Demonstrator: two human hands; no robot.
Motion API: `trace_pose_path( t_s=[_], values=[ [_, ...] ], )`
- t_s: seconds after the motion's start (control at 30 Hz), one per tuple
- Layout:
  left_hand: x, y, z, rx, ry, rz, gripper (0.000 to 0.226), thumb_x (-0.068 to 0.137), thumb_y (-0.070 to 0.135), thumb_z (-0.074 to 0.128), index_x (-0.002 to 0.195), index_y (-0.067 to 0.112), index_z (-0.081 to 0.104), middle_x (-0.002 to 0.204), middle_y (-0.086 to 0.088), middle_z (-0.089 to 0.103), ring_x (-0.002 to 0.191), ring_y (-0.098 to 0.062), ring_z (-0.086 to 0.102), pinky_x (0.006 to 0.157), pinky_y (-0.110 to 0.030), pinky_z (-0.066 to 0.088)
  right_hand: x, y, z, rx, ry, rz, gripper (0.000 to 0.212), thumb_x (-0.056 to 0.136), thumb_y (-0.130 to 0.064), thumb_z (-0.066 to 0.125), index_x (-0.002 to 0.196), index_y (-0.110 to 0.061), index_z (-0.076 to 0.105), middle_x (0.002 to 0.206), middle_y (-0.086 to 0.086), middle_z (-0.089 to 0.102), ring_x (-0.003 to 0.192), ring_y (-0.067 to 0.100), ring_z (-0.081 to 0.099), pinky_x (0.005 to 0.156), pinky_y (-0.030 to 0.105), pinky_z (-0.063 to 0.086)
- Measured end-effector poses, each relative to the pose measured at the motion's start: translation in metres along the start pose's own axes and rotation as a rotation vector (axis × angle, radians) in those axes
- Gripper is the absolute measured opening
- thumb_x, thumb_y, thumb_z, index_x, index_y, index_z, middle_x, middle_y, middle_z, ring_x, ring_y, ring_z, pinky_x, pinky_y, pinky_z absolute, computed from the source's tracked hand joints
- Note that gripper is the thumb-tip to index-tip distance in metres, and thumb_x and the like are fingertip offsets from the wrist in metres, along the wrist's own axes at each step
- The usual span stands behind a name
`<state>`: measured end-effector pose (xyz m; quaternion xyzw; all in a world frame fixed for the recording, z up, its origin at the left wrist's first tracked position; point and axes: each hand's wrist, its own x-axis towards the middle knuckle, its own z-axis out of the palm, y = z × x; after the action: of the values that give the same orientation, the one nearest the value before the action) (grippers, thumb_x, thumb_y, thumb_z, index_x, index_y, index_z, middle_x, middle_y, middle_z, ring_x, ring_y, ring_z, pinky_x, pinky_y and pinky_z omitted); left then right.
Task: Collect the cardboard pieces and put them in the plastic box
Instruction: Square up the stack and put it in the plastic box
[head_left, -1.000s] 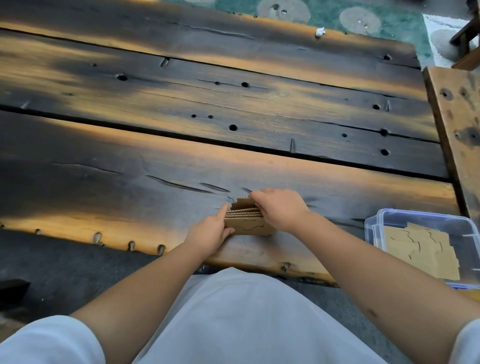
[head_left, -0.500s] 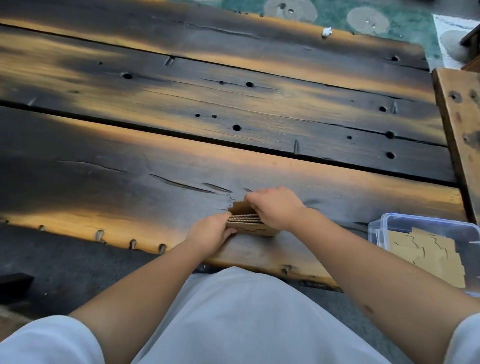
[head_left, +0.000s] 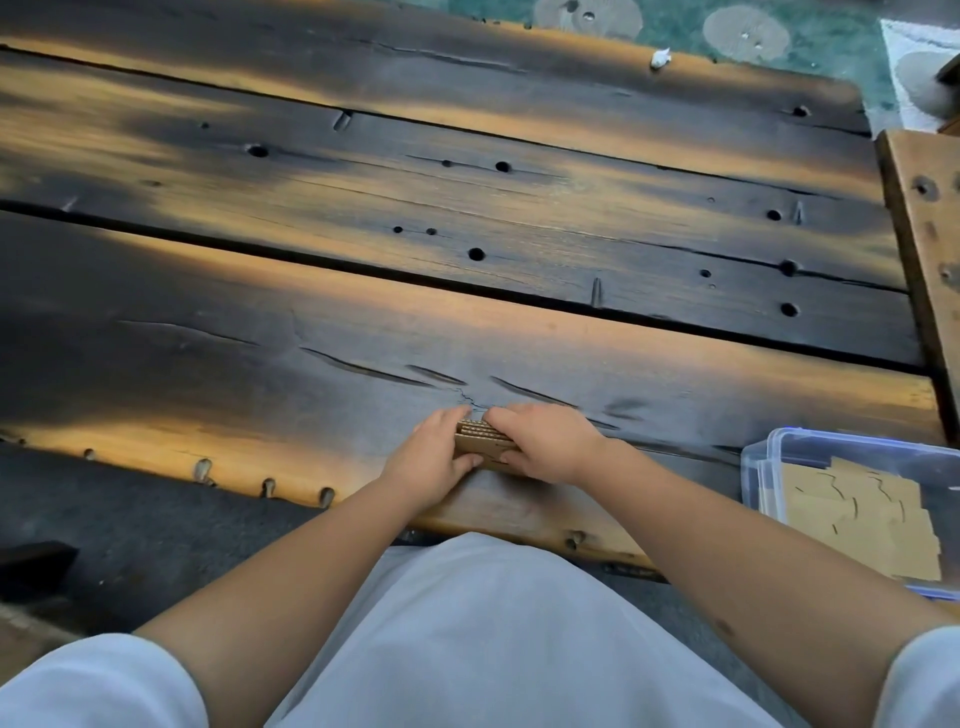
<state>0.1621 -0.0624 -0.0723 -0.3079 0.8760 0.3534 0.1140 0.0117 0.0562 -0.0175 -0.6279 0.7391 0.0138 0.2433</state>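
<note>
Head view, looking down over a dark, scorched plank table (head_left: 363, 291). Gripping a small stack of cardboard pieces (head_left: 480, 435) between both hands near the table's near edge: left hand (head_left: 428, 457) curling around the stack's left side with the thumb along the front face, right hand (head_left: 545, 441) wrapping over the top and right side, fingers pressing down on the corrugated edges. Standing the stack on edge against the wood, layers showing as thin stripes between the two hands. Sitting well apart to the right, at the table's near right corner, a clear plastic box (head_left: 753, 467) with a blue-tinted rim, already holding flat cardboard pieces (head_left: 857, 519) with wavy cut lines. Wearing a pale shirt (head_left: 493, 634), sleeves (head_left: 98, 686) showing at the bottom corners.
</note>
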Motion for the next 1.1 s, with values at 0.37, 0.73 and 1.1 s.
trace_pose_path(
  t_s=[0.37,0.73,1.1],
  values=[
    [0.002,0.006,-0.008,0.099,-0.053,0.026,0.031,0.090,0.044,0.059,0.112,0.023,0.051,0.115,-0.002,0.065,0.108,-0.027,0.059,0.082,-0.037,0.047,-0.078,0.026,0.053,0.498,0.214,0.488,0.100,0.077,-0.062,0.066,0.154,-0.024,0.015,0.159,-0.003,0.027,0.145,0.016,0.026,0.117,0.039,0.027],
    [-0.002,0.010,-0.009,0.095,-0.064,-0.043,0.058,0.084,0.051,0.062,0.131,0.027,0.040,0.127,-0.001,0.061,0.114,-0.025,0.058,0.088,-0.038,0.049,-0.041,-0.012,0.063,0.419,0.238,0.667,0.106,0.083,-0.044,0.069,0.155,-0.017,-0.005,0.152,0.004,0.035,0.138,0.025,0.034,0.111,0.040,0.036],
    [-0.007,0.015,-0.008,0.193,-0.017,-0.039,0.041,0.091,0.050,0.055,0.119,0.022,0.045,0.118,-0.003,0.063,0.110,-0.027,0.059,0.080,-0.037,0.046,-0.048,0.001,0.061,0.407,0.189,0.625,0.026,0.100,-0.037,0.044,0.116,-0.017,0.046,0.115,0.007,0.063,0.110,0.030,0.057,0.080,0.043,0.050]
  ],
)
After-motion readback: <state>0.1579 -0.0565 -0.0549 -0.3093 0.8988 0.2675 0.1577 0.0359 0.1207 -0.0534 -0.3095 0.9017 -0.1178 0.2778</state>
